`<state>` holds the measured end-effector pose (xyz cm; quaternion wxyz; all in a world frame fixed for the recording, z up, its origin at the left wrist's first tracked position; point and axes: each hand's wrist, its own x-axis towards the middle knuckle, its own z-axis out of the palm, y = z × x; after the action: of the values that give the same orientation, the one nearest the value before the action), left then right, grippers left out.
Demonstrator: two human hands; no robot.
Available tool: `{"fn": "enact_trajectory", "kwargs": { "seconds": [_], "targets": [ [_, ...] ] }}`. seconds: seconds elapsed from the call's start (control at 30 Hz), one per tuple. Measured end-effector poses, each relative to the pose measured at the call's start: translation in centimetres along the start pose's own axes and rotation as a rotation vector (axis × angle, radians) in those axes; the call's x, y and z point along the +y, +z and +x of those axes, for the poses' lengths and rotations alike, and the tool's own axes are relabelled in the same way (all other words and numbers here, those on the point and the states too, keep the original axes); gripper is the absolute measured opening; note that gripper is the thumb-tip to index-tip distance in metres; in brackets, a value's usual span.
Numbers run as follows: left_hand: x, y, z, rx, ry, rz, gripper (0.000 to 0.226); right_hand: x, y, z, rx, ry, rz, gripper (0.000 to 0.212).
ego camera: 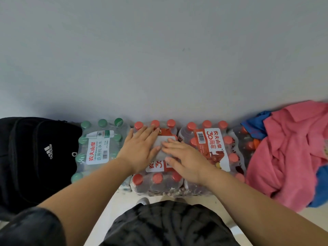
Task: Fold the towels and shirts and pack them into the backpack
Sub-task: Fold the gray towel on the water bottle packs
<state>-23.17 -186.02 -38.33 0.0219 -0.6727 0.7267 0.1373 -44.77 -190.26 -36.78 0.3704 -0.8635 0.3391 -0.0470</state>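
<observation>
A small grey folded towel [160,145] lies on a shrink-wrapped pack of red-capped water bottles [158,180]. My left hand [140,148] lies flat on the towel's left side, fingers spread. My right hand [184,157] presses flat on its right side, fingers pointing left. The black backpack [35,157] stands at the left against the wall, closed as far as I can see. At the right lies a heap of clothes: a pink garment [291,153] over blue fabric [255,125].
A pack of green-capped bottles [99,148] stands between the backpack and the red-capped pack. Another red-capped pack [213,148] sits to the right, partly under the clothes heap. A plain grey wall [159,59] rises behind. Pale floor [124,201] shows near my legs.
</observation>
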Motion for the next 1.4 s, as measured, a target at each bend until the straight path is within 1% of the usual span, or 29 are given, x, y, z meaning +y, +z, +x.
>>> {"fn": "enact_trajectory", "kwargs": {
  "seconds": [0.1, 0.2, 0.27, 0.37, 0.53, 0.6, 0.7, 0.77, 0.87, 0.97, 1.07, 1.17, 1.23, 1.27, 1.33, 1.4],
  "targets": [
    [0.2, 0.3, -0.3, 0.042, -0.042, -0.017, 0.074, -0.1, -0.5, 0.9, 0.164, 0.014, -0.012, 0.044],
    [0.5, 0.2, -0.7, 0.058, -0.089, 0.002, 0.075, -0.2, -0.8, 2.0, 0.216, 0.066, -0.055, 0.036],
    [1.3, -0.5, -1.0, 0.063, -0.142, -0.023, 0.073, 0.0, -1.0, 2.2, 0.209, 0.049, -0.108, 0.033],
    [2.2, -2.2, -1.3, 0.041, -0.202, -0.118, 0.066, 0.6, -1.5, 2.1, 0.144, 0.005, -0.109, 0.037],
    [3.3, -3.8, -3.7, -0.125, -0.237, -0.269, 0.070, 1.1, -1.6, 2.2, 0.102, -0.069, -0.069, 0.047],
    [4.1, -3.9, -4.7, -0.121, -0.255, -0.308, 0.067, 1.0, -1.3, 2.1, 0.126, -0.069, -0.066, 0.052],
    [4.5, -3.6, -6.2, -0.048, -0.249, -0.388, 0.063, 0.7, -0.3, 1.7, 0.205, -0.049, -0.015, 0.053],
    [4.1, -3.6, -7.4, -0.005, -0.317, -0.566, 0.061, 0.1, 0.5, 1.4, 0.245, -0.049, 0.046, 0.051],
    [3.4, -4.2, -9.8, 0.062, -0.438, -0.980, 0.057, -2.0, 1.4, 1.3, 0.248, -0.058, 0.202, 0.044],
    [2.5, -4.9, -12.6, 0.136, -0.458, -1.197, 0.049, -5.1, 2.3, 1.6, 0.226, -0.030, 0.365, 0.043],
    [0.8, -5.4, -15.7, 0.208, -0.442, -1.318, 0.041, -9.0, 3.9, 2.0, 0.137, 0.018, 0.478, 0.049],
    [-1.8, -5.8, -19.7, 0.278, -0.387, -1.399, 0.038, -13.7, 6.5, 2.9, 0.115, 0.062, 0.708, 0.050],
    [-4.1, -6.1, -22.9, 0.321, -0.343, -1.432, 0.035, -17.0, 8.6, 3.5, 0.106, 0.119, 0.832, 0.061],
    [-5.4, -6.3, -24.7, 0.336, -0.327, -1.441, 0.034, -18.8, 9.7, 3.8, 0.082, 0.142, 0.872, 0.062],
    [-8.2, -6.6, -28.1, 0.350, -0.315, -1.446, 0.035, -22.5, 12.0, 4.2, 0.045, 0.158, 0.965, 0.053],
    [-10.8, -6.6, -31.3, 0.353, -0.325, -1.429, 0.040, -26.0, 14.2, 4.6, 0.076, 0.143, 1.014, 0.048]
  ]
}}
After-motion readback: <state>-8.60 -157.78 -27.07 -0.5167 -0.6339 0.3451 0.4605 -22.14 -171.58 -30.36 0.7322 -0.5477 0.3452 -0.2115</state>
